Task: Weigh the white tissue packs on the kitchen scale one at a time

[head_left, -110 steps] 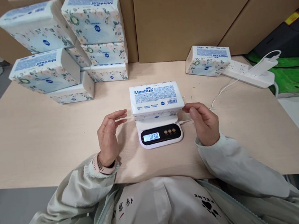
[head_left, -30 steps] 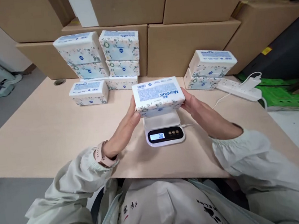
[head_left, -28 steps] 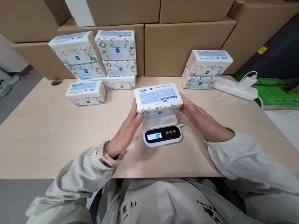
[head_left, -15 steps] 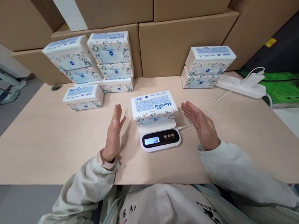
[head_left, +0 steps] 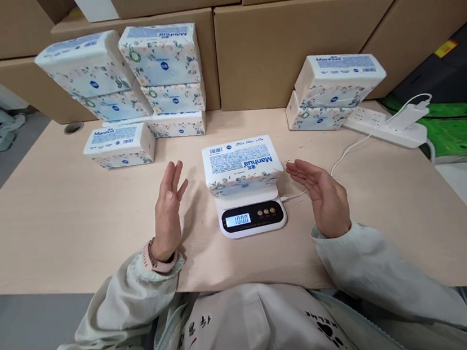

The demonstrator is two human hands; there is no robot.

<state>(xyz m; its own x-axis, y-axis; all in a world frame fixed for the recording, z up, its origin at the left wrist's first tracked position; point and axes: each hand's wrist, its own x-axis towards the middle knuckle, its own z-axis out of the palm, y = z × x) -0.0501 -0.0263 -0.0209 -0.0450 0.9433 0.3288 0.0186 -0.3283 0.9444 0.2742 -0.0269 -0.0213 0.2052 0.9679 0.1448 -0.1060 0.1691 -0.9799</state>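
Note:
A pack of tissues (head_left: pixel 243 165) in white and blue floral wrap lies on a white digital kitchen scale (head_left: pixel 253 227), covering most of its platform. The lit display (head_left: pixel 238 220) reads 100.0. To the left of the pack, my left hand (head_left: pixel 168 214) is held up with fingers stretched out, apart from the pack and holding nothing. On the other side, my right hand (head_left: pixel 325 198) is also open, its fingertips close to the pack's right end but not touching it.
Several more tissue packs (head_left: pixel 164 64) are stacked at the back left, with one single pack (head_left: pixel 119 146) in front. Two packs (head_left: pixel 336 88) stand at the back right beside a white power strip (head_left: pixel 385 127). Cardboard boxes (head_left: pixel 298 48) wall the table's far edge. A cable (head_left: pixel 347 152) runs to the scale.
The scale's reading has gone from 0.0 to 100.0. My left hand has shifted slightly left, away from the pack. The view has moved a little closer.

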